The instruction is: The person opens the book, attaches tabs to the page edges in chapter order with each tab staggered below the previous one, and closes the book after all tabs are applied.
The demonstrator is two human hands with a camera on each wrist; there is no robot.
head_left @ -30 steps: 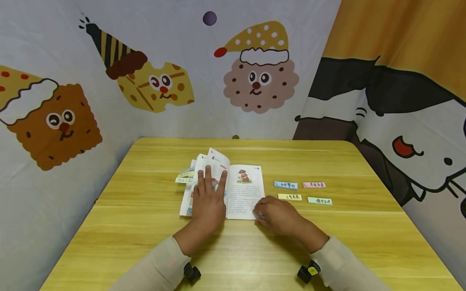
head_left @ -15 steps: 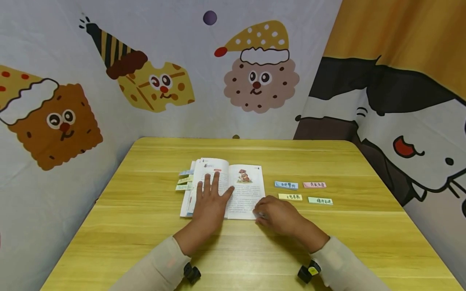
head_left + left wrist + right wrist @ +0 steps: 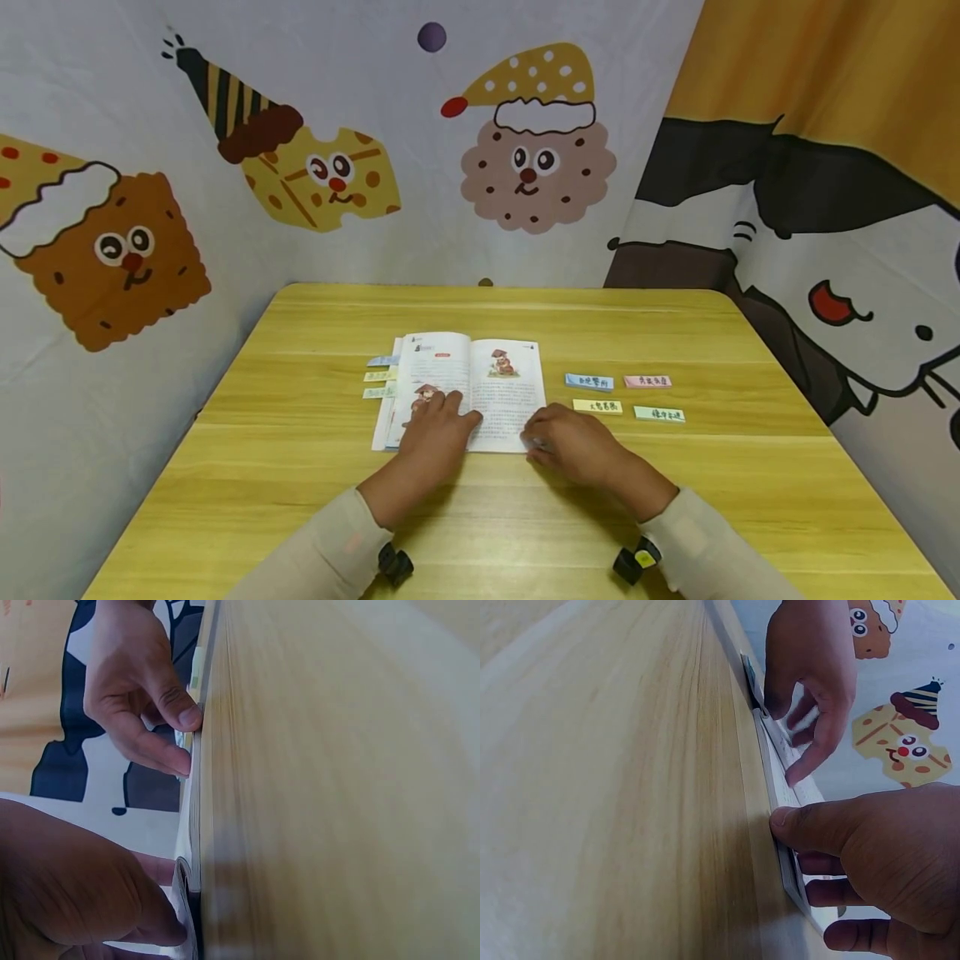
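An open book (image 3: 504, 408) lies on the wooden table, a small picture of an animal in a hat printed on each page. My left hand (image 3: 438, 429) rests on the lower part of the left page, fingers bent toward me and thumb near the spine. At the lower right corner, my right hand (image 3: 573, 437) holds the book between thumb and fingers; in the right wrist view its thumb (image 3: 787, 819) is against the page edges. Blue, yellow and green sticky tabs (image 3: 379, 377) with handwriting poke out from the book's left side.
Right of the book lie handwritten sticky strips: blue (image 3: 588, 382), pink (image 3: 648, 382), yellow (image 3: 597, 407) and green (image 3: 659, 414). Behind the table (image 3: 480, 517) hangs a cartoon-printed cloth (image 3: 420, 258). Each wrist carries a small black device.
The raised left page has come down flat. My left hand's spread fingers have drawn back down the page and bent, uncovering the left picture. The right hand has stayed at its corner.
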